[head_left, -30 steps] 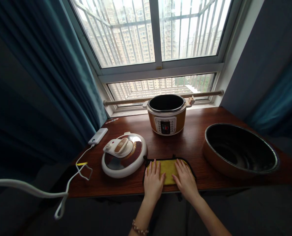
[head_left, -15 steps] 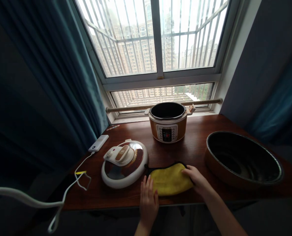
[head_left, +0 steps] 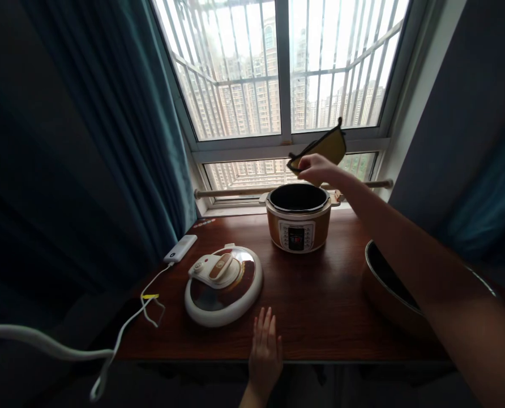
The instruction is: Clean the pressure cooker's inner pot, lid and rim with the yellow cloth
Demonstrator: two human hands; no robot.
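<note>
Raised above the far side of the table, my right hand (head_left: pixel 314 169) pinches a yellow cloth (head_left: pixel 331 148) with a dark edge. The cloth hangs in the air just over and behind a gold and white electric cooker (head_left: pixel 299 226), whose lid is off and whose dark inside shows. My left hand (head_left: pixel 266 345) lies flat on the table's front edge with fingers stretched out and holds nothing. Left of it, the cooker's round lid (head_left: pixel 225 286) rests on the wood, handle upward.
A large dark pot (head_left: pixel 388 294) stands at the right, partly hidden by my right forearm. A white power bank (head_left: pixel 180 248) with a white cable (head_left: pixel 127 326) lies at the left, near a blue curtain (head_left: pixel 150 141). Behind the wooden table (head_left: pixel 312 306) is a barred window (head_left: pixel 244 85).
My right hand has lifted the yellow cloth off the table and carried it up and away, over the cooker. My left hand has let go of the cloth and stays at the table edge.
</note>
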